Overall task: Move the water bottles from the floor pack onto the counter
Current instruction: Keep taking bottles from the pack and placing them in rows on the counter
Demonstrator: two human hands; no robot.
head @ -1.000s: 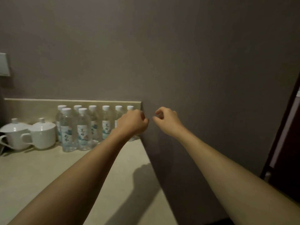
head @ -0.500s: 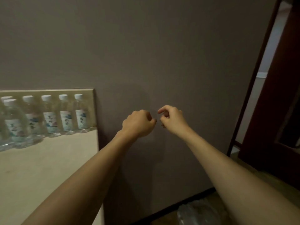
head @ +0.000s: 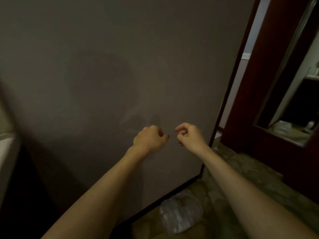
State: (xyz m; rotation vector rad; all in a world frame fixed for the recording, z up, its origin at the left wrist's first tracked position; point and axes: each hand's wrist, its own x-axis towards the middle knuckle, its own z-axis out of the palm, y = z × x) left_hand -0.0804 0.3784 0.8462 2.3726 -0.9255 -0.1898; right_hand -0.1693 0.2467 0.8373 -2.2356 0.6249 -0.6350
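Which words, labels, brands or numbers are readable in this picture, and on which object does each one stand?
None can be read.
Plastic pack on the floor: crinkled and blurred, no print legible.
Wall: plain, no sign.
Left hand and right hand: empty, nothing written.

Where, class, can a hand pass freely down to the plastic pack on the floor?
Free: the gap between the left hand and right hand, and the bare floor between the wall's dark baseboard and the red door. Tight: the plastic pack lies right against that baseboard.
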